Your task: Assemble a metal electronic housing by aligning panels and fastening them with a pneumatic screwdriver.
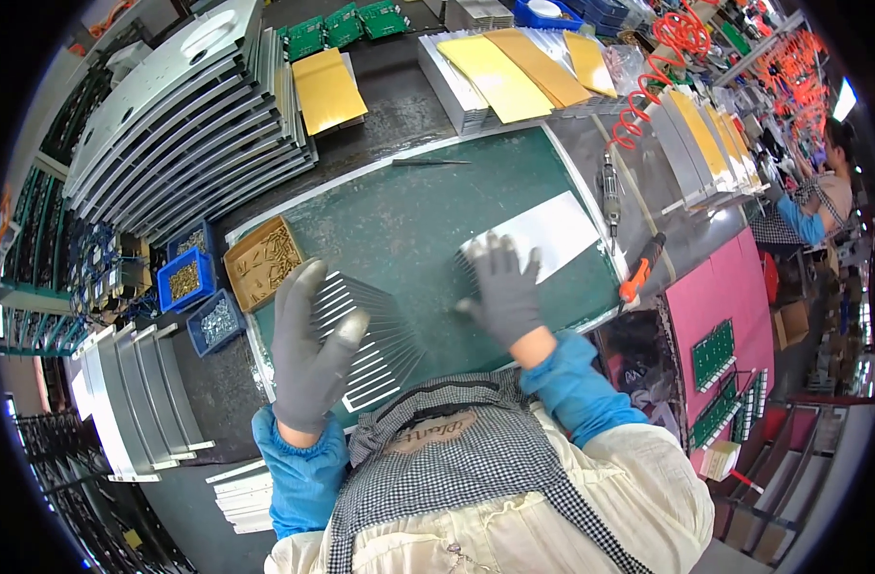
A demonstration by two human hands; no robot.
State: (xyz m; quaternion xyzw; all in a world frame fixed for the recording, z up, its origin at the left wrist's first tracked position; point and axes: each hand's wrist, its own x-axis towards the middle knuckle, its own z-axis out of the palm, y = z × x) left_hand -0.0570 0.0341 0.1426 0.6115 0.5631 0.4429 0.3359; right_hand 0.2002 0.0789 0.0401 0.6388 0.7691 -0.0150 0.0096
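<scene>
My left hand [313, 349], in a grey glove, is open with the thumb held away from the fingers. It stands at the left side of a fanned row of thin dark pieces with white edges [365, 359] on the green work mat [399, 220]. Whether it touches them I cannot tell. My right hand [504, 287], also gloved, is open with its fingers spread over the left end of a flat white panel [555, 232]. That panel lies slanted on the mat, and the hand hides part of it. A thin dark tool [431, 163] rests at the mat's far side.
Left of the mat are a cardboard box of brass parts [265, 263] and blue bins of small hardware [186, 280]. Stacked metal panels [184, 124] rise behind. An inline power screwdriver [610, 191] and an orange-handled tool [640, 273] lie right. Another person [820, 206] works far right.
</scene>
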